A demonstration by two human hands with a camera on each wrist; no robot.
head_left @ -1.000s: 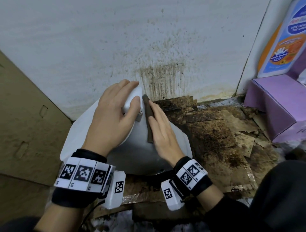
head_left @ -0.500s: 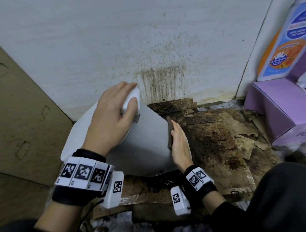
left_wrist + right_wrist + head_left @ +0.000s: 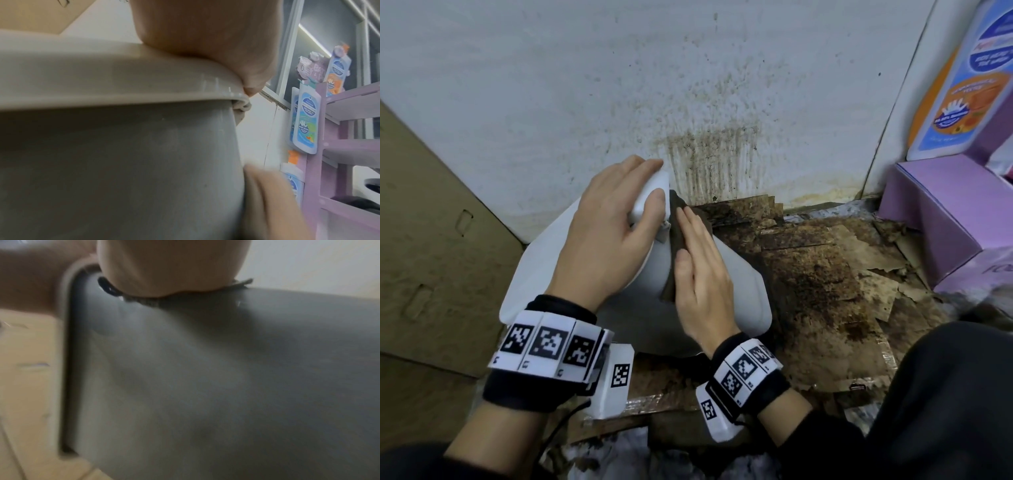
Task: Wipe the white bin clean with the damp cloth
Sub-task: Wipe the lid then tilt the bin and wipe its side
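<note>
Your left hand (image 3: 606, 233) grips the white bin (image 3: 739, 291) by its rim while your flat right hand (image 3: 702, 277) presses the damp cloth (image 3: 674, 219) on its side, wiping seemingly midway.

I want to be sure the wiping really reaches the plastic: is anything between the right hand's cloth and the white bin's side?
Nothing visible. The right hand presses the dark cloth flat against the white bin wall, just beside the left hand, which grips the bin's rim. Only the cloth lies between palm and plastic.
</note>
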